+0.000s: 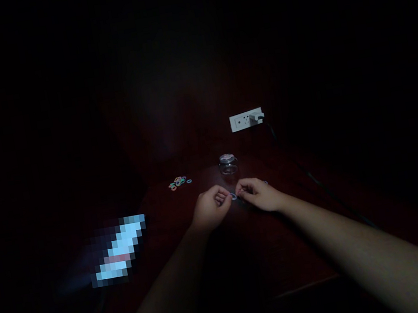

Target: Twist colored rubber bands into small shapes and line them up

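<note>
My left hand (213, 208) pinches a small pale ring (233, 196) between thumb and fingertips, low over the dark red table (289, 250). Close by on its right, my right hand (257, 195) has its thumb and fingers drawn together at the ring's other side; whether it grips the ring is too dark to tell. Just beyond both hands stands a clear jar (229, 168) with a silvery lid. Several coloured rings (178, 182) lie in a loose group to the left of the jar. Part of another pale ring shows behind my right hand.
A lit, pixelated screen (122, 248) lies at the left. On the back wall is a white socket panel (241, 122) with a plug (255, 116) in it. A dark cable (312, 177) runs down across the table's right side.
</note>
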{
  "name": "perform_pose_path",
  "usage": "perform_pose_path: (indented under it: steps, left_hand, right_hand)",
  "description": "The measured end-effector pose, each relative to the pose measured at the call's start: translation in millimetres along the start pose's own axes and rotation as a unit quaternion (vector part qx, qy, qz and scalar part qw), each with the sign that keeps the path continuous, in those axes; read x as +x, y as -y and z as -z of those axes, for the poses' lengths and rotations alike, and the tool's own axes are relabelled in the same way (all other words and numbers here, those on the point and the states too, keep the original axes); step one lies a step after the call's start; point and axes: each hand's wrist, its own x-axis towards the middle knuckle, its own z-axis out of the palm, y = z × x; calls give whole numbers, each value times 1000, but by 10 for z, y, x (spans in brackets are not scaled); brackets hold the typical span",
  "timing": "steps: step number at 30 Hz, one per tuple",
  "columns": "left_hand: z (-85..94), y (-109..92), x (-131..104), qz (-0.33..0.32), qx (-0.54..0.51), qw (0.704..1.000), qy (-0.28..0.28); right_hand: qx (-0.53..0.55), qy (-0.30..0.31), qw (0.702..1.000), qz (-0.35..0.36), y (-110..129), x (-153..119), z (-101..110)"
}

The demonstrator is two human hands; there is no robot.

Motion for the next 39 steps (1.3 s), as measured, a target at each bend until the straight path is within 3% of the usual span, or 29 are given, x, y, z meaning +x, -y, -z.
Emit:
perform_pose_path:
  steps: [10, 28, 39]
  left_hand:
    - [-27, 6, -6, 6, -12, 1000, 4]
    - [-61, -44, -29, -29, 2, 999, 29]
    - [-43, 1, -22, -10, 12, 1000, 4]
  right_hand:
    - [6, 29, 1000, 8, 39, -24, 4]
    - [-10, -25, 1000, -2, 13, 0, 20]
    - [8, -28, 999, -16, 0, -13, 24]
